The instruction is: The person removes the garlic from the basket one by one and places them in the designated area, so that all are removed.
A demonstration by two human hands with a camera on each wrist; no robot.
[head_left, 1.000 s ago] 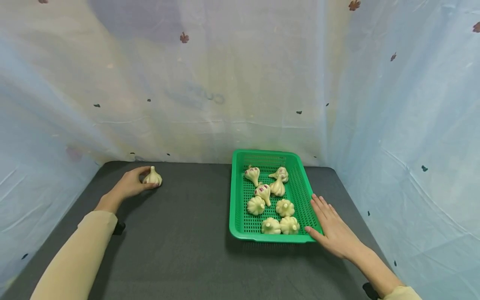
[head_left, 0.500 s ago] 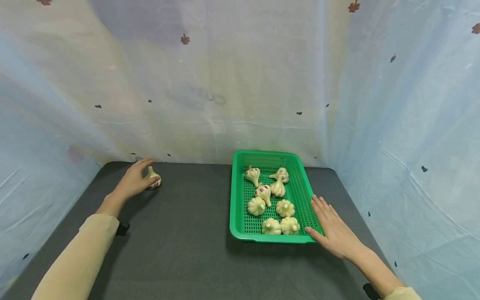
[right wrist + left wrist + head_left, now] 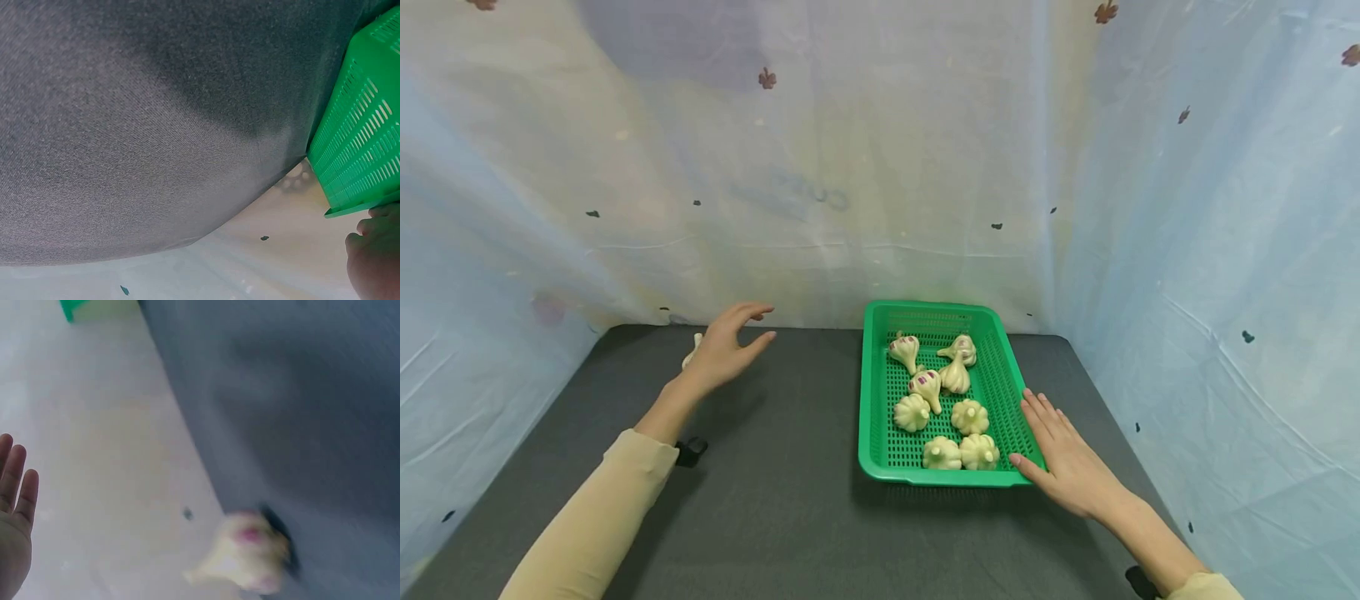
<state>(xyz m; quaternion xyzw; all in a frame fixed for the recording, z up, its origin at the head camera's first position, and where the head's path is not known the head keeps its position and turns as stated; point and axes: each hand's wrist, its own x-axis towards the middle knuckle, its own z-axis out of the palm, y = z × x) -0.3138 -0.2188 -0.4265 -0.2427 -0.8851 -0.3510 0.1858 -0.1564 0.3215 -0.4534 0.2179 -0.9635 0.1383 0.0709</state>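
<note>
In the head view my left hand (image 3: 722, 354) is over the back left of the table, fingers and thumb apart with nothing between them. Behind it, mostly hidden, stands a garlic bulb (image 3: 688, 358); the left wrist view shows this garlic bulb (image 3: 247, 553) blurred, with a pinkish patch. My right hand (image 3: 1067, 458) rests with straight fingers along the right rim of a green plastic basket (image 3: 870, 400). Inside the basket lie several garlic bulbs, some purple-streaked like this garlic bulb (image 3: 926, 385), others plain and pale like this garlic bulb (image 3: 912, 412).
A dark grey cloth-covered table (image 3: 760, 500) lies under everything. Pale plastic sheeting (image 3: 880, 167) with small leaf marks hangs behind the table and along both sides. Dark grey tabletop stretches between the left hand and the basket.
My left hand has let go of the garlic bulb at the back left and moved right, towards the basket. That bulb stays on the table. The right hand and basket have not moved.
</note>
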